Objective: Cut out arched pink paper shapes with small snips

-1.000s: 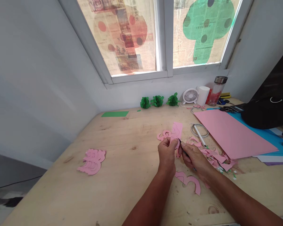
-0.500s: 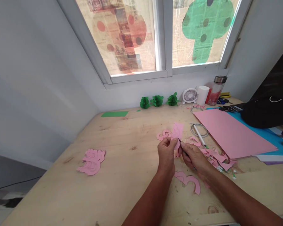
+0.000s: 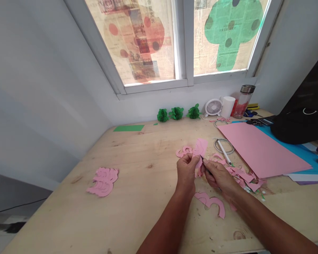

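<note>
My left hand (image 3: 186, 171) pinches a piece of pink paper (image 3: 201, 145) with curved lines drawn on it. Dark scissors (image 3: 208, 171), mostly hidden by the fingers, are in my right hand (image 3: 219, 176), their blades at the paper's edge beside my left thumb. Beyond the left hand lie pink curved cutouts (image 3: 184, 151). A wavy pink strip (image 3: 214, 204) rests on the table below the two hands. Pink paper scraps (image 3: 245, 176) are heaped to the right of my right hand.
Layered pink cutouts (image 3: 104, 181) lie at the left of the wooden table (image 3: 137, 197). Green paper ornaments (image 3: 177, 113), a small fan (image 3: 213, 107) and a glass bottle (image 3: 244, 102) stand along the wall. On the right are a white pen (image 3: 224, 151) and pink sheets (image 3: 262, 150).
The pink paper has turned slightly, its upper end tilting to the right. My left hand has shifted a little to the left; the right hand stays nearly in place.
</note>
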Available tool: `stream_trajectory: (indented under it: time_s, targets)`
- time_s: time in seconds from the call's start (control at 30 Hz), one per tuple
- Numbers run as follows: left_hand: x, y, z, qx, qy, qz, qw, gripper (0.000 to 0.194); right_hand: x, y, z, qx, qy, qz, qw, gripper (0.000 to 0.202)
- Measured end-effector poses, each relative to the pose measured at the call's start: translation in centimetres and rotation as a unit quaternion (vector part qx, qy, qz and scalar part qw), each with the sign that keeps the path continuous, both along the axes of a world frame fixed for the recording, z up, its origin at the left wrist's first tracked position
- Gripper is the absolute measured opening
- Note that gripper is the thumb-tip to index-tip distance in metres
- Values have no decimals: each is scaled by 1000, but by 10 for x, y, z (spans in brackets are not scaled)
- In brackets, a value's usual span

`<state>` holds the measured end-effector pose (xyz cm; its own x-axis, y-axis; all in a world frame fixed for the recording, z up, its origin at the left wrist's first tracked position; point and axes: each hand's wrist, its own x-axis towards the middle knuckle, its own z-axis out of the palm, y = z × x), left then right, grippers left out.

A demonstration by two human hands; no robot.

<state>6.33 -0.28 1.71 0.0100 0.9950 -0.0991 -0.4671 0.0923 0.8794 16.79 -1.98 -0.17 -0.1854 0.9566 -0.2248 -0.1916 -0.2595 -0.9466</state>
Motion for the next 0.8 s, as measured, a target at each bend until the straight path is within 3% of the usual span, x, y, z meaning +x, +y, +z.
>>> stream_trajectory:
  time_s: [0.5, 0.8]
  targets:
    - [-1, 0, 9, -20, 5, 24, 999, 20, 2, 0, -1, 7, -2, 18, 1000, 43]
    - [-6, 6, 2, -19, 42, 30, 998, 21, 3, 2, -4, 6, 1, 18, 1000, 43]
